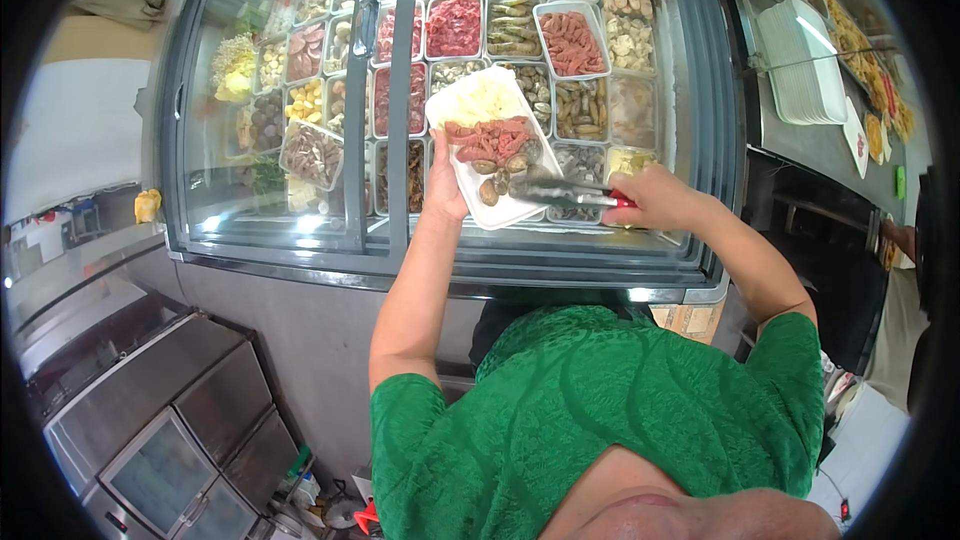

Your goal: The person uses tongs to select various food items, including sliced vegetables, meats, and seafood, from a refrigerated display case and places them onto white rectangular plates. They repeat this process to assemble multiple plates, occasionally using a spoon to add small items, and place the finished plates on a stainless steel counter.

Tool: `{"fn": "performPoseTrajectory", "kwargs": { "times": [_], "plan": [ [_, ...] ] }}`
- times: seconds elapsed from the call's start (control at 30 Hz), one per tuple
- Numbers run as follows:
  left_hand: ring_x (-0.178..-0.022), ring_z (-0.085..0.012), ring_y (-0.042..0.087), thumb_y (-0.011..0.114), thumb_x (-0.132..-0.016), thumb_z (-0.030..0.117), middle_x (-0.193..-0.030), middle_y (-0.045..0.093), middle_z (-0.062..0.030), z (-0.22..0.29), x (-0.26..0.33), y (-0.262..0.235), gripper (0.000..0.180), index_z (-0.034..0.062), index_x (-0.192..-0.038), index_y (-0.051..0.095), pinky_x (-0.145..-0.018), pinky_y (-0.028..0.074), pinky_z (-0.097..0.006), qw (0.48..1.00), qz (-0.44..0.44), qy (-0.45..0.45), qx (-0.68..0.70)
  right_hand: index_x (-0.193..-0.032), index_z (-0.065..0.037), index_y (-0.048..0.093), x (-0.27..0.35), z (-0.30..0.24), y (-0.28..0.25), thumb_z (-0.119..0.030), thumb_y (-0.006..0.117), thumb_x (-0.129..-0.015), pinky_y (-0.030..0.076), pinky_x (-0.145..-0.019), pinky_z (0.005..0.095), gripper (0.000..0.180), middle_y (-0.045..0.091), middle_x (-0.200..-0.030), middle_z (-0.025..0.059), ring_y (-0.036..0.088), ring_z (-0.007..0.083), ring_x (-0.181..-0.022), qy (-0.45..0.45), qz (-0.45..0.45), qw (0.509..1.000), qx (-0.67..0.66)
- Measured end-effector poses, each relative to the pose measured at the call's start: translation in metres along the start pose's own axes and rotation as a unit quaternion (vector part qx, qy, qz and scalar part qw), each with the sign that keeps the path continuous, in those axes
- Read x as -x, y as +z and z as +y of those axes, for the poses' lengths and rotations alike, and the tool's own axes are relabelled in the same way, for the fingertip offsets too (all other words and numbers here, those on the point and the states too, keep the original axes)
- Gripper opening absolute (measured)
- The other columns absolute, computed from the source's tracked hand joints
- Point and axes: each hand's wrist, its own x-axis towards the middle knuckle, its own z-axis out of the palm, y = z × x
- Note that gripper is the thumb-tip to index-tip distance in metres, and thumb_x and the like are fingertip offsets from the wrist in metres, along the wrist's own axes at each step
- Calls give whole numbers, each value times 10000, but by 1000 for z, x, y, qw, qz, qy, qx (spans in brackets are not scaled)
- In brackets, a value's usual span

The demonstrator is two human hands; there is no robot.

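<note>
My left hand [446, 183] grips the left edge of a white foam tray [510, 213], held tilted over the open part of a glass-topped display case. Pale yellow pieces [486, 96] fill the tray's far end, red meat strips [488, 138] lie across its middle, and a few brown clams [489, 192] sit nearer to me. In my right hand [652, 198] is a pair of metal tongs [585, 196] with red on the handle. The tongs' tips are blurred beside the clams, so whether they hold one cannot be made out.
Rows of clear tubs with meat, shellfish and other foods fill the case [560, 275]. A tub of red meat [574, 42] rests raised on others. Sliding glass frames [401, 90] cross the left half. White trays [802, 60] are stacked at right; a steel cabinet [160, 440] stands lower left.
</note>
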Motion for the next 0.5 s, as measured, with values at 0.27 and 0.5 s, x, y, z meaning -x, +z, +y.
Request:
{"fn": "performPoseTrajectory", "kwargs": {
  "times": [0.27, 0.5],
  "plan": [
    [-972, -244, 521, 274, -881, 594, -1028, 519, -74, -33, 22, 60, 673, 79, -1310, 335, -902, 431, -426, 971, 154, 35, -181, -797, -44, 491, -16, -6, -6, -473, 561, -794, 437, -530, 423, 435, 551, -568, 134, 570, 339, -568, -188, 28, 969, 156],
    [-1112, -295, 491, 329, -866, 591, -1224, 482, -147, -41, 32, 66, 681, 74, -1309, 337, -924, 436, -459, 973, 109, 67, -190, -830, -38, 480, -14, -21, -20, -520, 501, -817, 445, -542, 436, 483, 562, -583, 133, 585, 340, -605, -207, -1, 957, 201]
  ]
}}
